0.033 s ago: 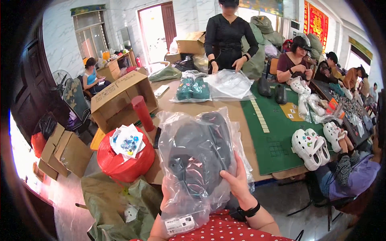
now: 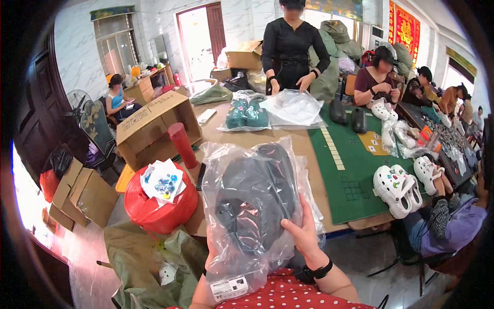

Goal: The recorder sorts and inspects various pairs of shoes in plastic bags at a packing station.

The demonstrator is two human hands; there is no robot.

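Item, nearest: a clear bag (image 2: 254, 216) of dark shoes, which we hold upright before our chest, above the near table edge. Our right hand (image 2: 304, 238) clamps its lower right side, thumb lying across the front film and the other fingers hidden behind. Our left hand is behind the bag; only the forearm shows at the lower edge, so we cannot tell how its fingers stand. Handling, as we judge it: light, the film slick and crinkly, the shoes soft and loose inside; best pinched through the film onto a shoe, not by the film alone. Beside it, left: a red twine spool (image 2: 159, 208) topped with a small packet, then an open carton (image 2: 154, 123). Right: white clogs (image 2: 399, 188) on the green mat (image 2: 355, 170). Farther: teal shoes (image 2: 247, 114) in a bag, and a person in black (image 2: 293, 51) handling another bag. Beyond, seated workers.
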